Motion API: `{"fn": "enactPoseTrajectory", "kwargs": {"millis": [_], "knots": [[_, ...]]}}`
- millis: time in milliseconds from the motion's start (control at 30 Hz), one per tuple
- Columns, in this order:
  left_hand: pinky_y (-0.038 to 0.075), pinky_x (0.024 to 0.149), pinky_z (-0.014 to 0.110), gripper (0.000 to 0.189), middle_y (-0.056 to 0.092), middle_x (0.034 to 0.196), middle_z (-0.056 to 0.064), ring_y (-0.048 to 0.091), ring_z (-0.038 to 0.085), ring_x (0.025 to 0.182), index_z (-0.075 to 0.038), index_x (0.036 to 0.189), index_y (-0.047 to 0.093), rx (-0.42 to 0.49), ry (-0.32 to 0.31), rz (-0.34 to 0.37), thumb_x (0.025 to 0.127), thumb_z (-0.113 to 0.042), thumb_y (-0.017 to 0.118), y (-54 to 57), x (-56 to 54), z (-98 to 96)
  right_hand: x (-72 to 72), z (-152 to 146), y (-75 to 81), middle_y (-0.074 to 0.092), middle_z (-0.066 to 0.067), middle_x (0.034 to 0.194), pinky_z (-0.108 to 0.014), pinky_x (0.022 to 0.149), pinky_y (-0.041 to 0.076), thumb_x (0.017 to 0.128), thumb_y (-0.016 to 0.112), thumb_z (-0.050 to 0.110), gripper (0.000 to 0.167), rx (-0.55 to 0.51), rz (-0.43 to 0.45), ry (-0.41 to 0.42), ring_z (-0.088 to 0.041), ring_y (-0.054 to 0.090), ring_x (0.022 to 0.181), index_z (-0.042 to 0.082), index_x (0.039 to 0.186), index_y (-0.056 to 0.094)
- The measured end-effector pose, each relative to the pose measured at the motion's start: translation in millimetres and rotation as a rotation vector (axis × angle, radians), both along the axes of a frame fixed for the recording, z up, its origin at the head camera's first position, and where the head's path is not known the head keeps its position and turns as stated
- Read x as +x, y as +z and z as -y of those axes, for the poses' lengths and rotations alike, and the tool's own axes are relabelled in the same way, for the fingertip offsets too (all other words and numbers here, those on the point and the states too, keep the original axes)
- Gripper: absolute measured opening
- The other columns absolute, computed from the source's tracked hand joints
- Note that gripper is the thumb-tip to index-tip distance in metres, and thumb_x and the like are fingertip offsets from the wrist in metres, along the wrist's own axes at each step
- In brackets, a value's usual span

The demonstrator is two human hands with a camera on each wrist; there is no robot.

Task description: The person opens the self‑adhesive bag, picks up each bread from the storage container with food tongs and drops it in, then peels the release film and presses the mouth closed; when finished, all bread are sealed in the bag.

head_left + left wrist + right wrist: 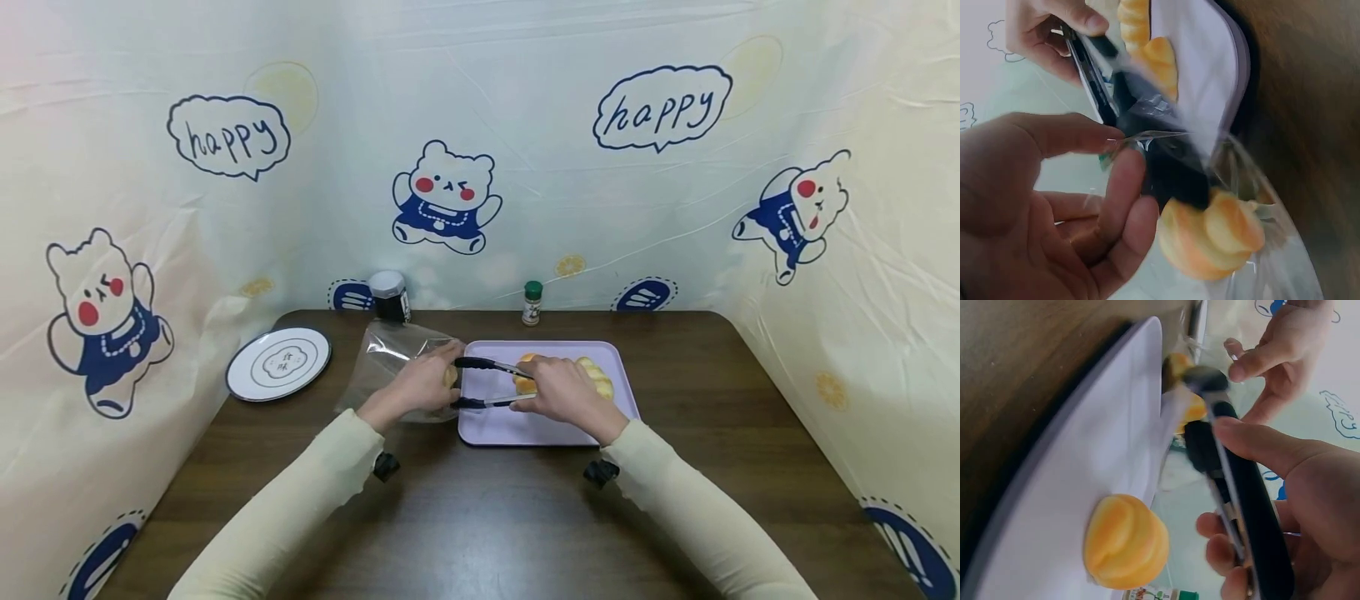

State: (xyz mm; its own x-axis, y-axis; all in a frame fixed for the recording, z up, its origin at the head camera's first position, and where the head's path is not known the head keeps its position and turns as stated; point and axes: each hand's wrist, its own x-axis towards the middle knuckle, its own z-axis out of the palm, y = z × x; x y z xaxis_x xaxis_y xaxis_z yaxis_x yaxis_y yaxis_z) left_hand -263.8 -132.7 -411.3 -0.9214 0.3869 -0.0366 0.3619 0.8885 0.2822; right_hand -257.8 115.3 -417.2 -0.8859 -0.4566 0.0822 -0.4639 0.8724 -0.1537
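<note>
In the head view, my left hand (426, 379) pinches the rim of a clear plastic bag (382, 367) between thumb and finger. A twisted bread bun (1213, 237) sits inside the bag near its mouth. My right hand (566, 387) grips black-and-silver tongs (491, 365), their dark tips pointing into the bag mouth. The tips are spread apart beside that bun; I cannot tell whether they touch it. Beneath my right hand lies a lilac tray (487, 429). On it are an orange-brown bun (1125, 540) and a paler bread piece (596, 379), partly hidden by my hand.
A white plate with a dark rim (255, 383) lies at the table's left edge. Behind the bag stands a dark jar with a pale lid (390, 298). A green-capped shaker (532, 304) stands behind the tray. Printed cloth hangs around the wooden table (480, 517).
</note>
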Motion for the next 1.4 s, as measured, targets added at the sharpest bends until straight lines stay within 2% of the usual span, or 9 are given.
{"fn": "enactPoseTrajectory", "kwargs": {"millis": [300, 533, 733, 867, 1067, 1100, 1233, 1333, 1400], "knots": [[0.045, 0.106, 0.057, 0.082, 0.035, 0.160, 0.020, 0.045, 0.042, 0.139, 0.001, 0.149, 0.042, -0.024, -0.004, -0.001, 0.073, -0.009, 0.071, 3.2, -0.7, 0.1, -0.5, 1.9, -0.7, 0.066, 0.002, 0.083, -0.031, 0.051, 0.041, 0.076, 0.080, 0.057, 0.060, 0.032, -0.025, -0.005, -0.015, 0.054, 0.064, 0.016, 0.119, 0.071], [0.036, 0.116, 0.051, 0.085, 0.029, 0.162, 0.020, 0.037, 0.039, 0.146, 0.004, 0.150, 0.038, 0.009, 0.006, 0.054, 0.074, -0.012, 0.072, 6.6, -0.9, 0.4, 2.6, 2.3, -3.5, 0.074, 0.000, 0.090, -0.031, 0.048, 0.041, 0.079, 0.079, 0.054, 0.056, 0.041, -0.079, 0.009, -0.015, 0.054, 0.062, 0.018, 0.121, 0.071], [0.034, 0.118, 0.050, 0.085, 0.031, 0.162, 0.020, 0.034, 0.038, 0.147, 0.006, 0.150, 0.037, 0.054, 0.004, 0.089, 0.077, -0.017, 0.074, 6.7, -3.3, -0.1, 3.5, 4.1, -0.2, 0.074, -0.002, 0.094, -0.033, 0.054, 0.047, 0.080, 0.078, 0.053, 0.056, -0.010, -0.090, 0.034, -0.014, 0.056, 0.065, 0.017, 0.122, 0.071], [0.035, 0.117, 0.048, 0.089, 0.028, 0.164, 0.017, 0.038, 0.040, 0.145, 0.004, 0.152, 0.034, 0.100, 0.012, 0.113, 0.075, -0.016, 0.074, 6.4, -2.5, -1.0, 4.1, 6.1, 1.3, 0.073, -0.002, 0.095, -0.034, 0.055, 0.047, 0.081, 0.078, 0.052, 0.056, -0.026, -0.081, 0.046, -0.014, 0.055, 0.064, 0.016, 0.123, 0.071], [0.029, 0.121, 0.049, 0.092, 0.024, 0.165, 0.014, 0.030, 0.037, 0.149, 0.001, 0.154, 0.031, 0.185, 0.037, 0.167, 0.074, -0.012, 0.074, 6.3, 0.2, -1.3, 5.8, 6.7, 0.3, 0.071, 0.000, 0.101, -0.030, 0.053, 0.046, 0.082, 0.076, 0.055, 0.057, -0.003, -0.102, 0.080, -0.011, 0.054, 0.063, 0.016, 0.124, 0.070], [0.029, 0.121, 0.049, 0.092, 0.024, 0.166, 0.014, 0.031, 0.037, 0.149, 0.001, 0.154, 0.031, 0.188, 0.041, 0.168, 0.074, -0.011, 0.074, 6.2, 0.0, -0.7, 5.9, 6.4, 0.4, 0.071, 0.000, 0.102, -0.030, 0.053, 0.047, 0.082, 0.076, 0.055, 0.058, -0.003, -0.112, 0.086, -0.011, 0.055, 0.064, 0.016, 0.124, 0.069], [0.043, 0.110, 0.048, 0.091, 0.019, 0.167, 0.013, 0.057, 0.037, 0.127, 0.000, 0.156, 0.026, 0.194, 0.053, 0.195, 0.077, -0.010, 0.071, 7.3, -2.0, 2.1, 6.1, 3.1, 0.1, 0.072, 0.000, 0.106, -0.031, 0.054, 0.048, 0.081, 0.077, 0.053, 0.057, -0.005, -0.155, 0.115, -0.013, 0.059, 0.068, 0.018, 0.125, 0.069], [0.046, 0.106, 0.047, 0.090, 0.017, 0.168, 0.013, 0.061, 0.036, 0.122, 0.001, 0.156, 0.026, 0.198, 0.050, 0.196, 0.079, -0.010, 0.070, 8.2, -3.8, 3.4, 5.1, 0.0, -1.5, 0.071, 0.001, 0.106, -0.029, 0.051, 0.046, 0.082, 0.077, 0.052, 0.056, 0.001, -0.192, 0.145, -0.013, 0.059, 0.070, 0.019, 0.126, 0.068], [0.043, 0.110, 0.046, 0.090, 0.019, 0.167, 0.015, 0.052, 0.035, 0.134, 0.002, 0.155, 0.027, 0.208, 0.045, 0.190, 0.078, -0.010, 0.071, 8.2, -4.5, 3.6, 4.3, -1.4, -2.4, 0.071, 0.002, 0.104, -0.028, 0.050, 0.045, 0.082, 0.077, 0.052, 0.056, 0.003, -0.209, 0.161, -0.012, 0.059, 0.070, 0.019, 0.126, 0.068]]}}
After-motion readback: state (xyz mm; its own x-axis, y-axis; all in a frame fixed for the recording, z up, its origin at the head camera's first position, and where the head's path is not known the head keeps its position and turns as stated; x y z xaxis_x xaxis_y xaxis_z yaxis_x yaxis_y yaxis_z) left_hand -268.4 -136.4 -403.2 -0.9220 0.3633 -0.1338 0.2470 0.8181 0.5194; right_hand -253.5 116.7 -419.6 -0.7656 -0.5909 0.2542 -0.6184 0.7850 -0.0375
